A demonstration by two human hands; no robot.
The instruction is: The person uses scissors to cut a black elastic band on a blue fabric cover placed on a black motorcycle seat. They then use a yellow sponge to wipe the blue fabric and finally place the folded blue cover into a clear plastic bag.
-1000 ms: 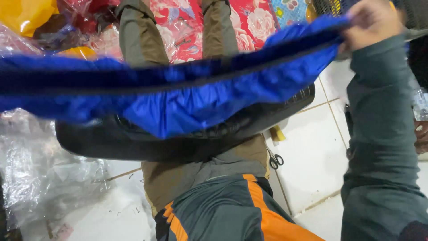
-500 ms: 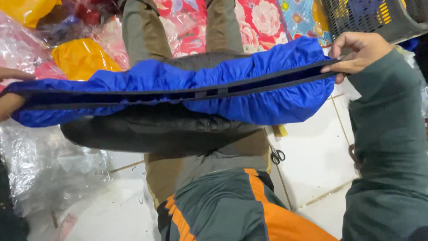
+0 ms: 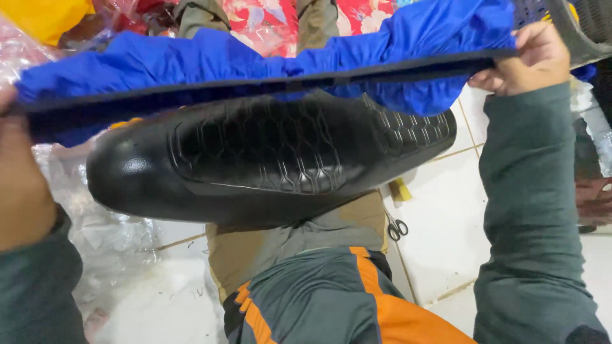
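both hands, the left hand [image 3: 22, 172] and the right hand [image 3: 532, 60], hold the blue elastic seat cover [image 3: 255, 60] stretched above the black motorcycle seat [image 3: 268, 159] on the person's lap (over the tile floor [image 3: 440, 210]). if one grip slips, i think the elastic band snaps back.

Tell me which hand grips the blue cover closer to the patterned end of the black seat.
The right hand; it pinches the blue cover above the black seat's patterned end.

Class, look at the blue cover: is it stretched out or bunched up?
Stretched out: the left hand and right hand pull the blue cover taut above the seat.
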